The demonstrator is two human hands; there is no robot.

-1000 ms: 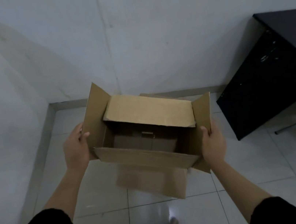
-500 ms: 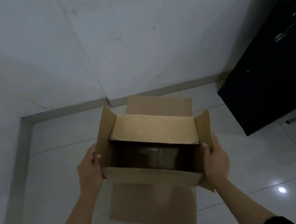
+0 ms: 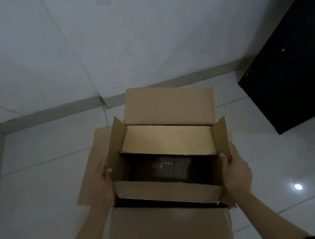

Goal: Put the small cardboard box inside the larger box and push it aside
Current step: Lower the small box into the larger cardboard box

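The larger cardboard box is open-topped, with its flaps spread out, low over the white tiled floor. My left hand grips its left side wall and my right hand grips its right side wall. Deep inside, in shadow, lies the small cardboard box, sealed with shiny tape. A lit inner flap slopes over the far part of the opening and hides the back of the inside. Whether the box bottom touches the floor I cannot tell.
White walls meet in a corner ahead, with a grey skirting along the floor. A black cabinet stands at the right, close to the box's far right flap. A lamp reflection shines on the tiles at the right.
The larger box has come down and forward toward the floor near the wall corner, both hands still on its sides. Its outer flaps now spread flatter, and the view has tilted down.
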